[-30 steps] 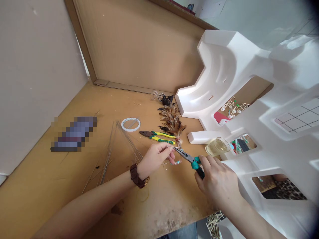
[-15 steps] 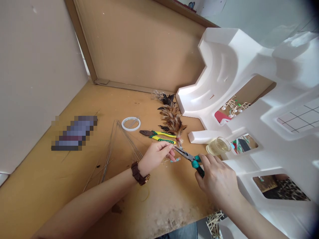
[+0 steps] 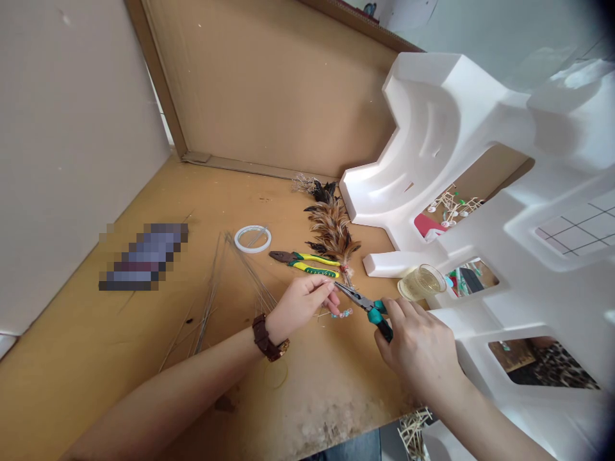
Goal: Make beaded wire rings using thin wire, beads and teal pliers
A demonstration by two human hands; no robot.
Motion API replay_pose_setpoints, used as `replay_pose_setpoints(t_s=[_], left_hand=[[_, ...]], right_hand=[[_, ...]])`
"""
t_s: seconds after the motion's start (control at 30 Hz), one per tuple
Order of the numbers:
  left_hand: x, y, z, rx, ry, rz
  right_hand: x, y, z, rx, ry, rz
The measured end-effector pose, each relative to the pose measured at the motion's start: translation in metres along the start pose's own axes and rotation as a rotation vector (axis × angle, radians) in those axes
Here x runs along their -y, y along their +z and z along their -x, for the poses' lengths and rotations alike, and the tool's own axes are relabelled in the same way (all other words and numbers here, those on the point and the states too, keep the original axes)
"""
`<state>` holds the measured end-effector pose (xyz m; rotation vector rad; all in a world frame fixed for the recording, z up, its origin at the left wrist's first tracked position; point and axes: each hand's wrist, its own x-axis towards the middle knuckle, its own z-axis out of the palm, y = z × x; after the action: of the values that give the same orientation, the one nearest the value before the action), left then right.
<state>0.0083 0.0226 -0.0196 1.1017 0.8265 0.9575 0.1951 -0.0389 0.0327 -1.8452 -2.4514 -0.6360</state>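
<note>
My left hand (image 3: 307, 298), closed in a pinch, holds a fine strand whose tip is too small to make out. Just below those fingers hang several small clear, pink and blue beads (image 3: 343, 314) on the strand. Wrapped in my right hand (image 3: 418, 339) are needle-nose pliers (image 3: 364, 302) with teal and black handles. Their jaws meet my left fingertips; whether they grip the strand cannot be seen. Behind my left hand lie yellow-and-green combination pliers (image 3: 305, 264) and a bundle of brown and black feathers (image 3: 331, 224).
A white roll ring (image 3: 252, 239) and loose thin wires (image 3: 209, 301) lie on the tabletop (image 3: 269, 416). At right stand a glass of pale liquid (image 3: 420, 283) and a big white moulded foam piece (image 3: 432, 128). Cardboard (image 3: 278, 83) walls the back; a blurred-out dark object (image 3: 144, 256) lies left.
The hanging beads have swung slightly right and down below my left fingers. The needle-nose pliers have shifted a little to the left. Both hands stay almost in place.
</note>
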Motion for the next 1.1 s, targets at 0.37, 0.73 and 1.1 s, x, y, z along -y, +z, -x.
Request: replay_pose_setpoints(t_s=[0.37,0.73,1.1], left_hand=[[0.001,-0.004,0.002,0.045,0.122,-0.152],[0.0,-0.002,0.003,0.035,0.092,-0.088],[0.021,-0.021,-0.022,-0.116,0.098,-0.072]], right_hand=[[-0.006,0.003,-0.001,-0.028,-0.063,0.034],[-0.006,0.002,0.001,-0.031,-0.069,0.05],[0.0,-0.001,0.006,0.295,0.046,-0.241]])
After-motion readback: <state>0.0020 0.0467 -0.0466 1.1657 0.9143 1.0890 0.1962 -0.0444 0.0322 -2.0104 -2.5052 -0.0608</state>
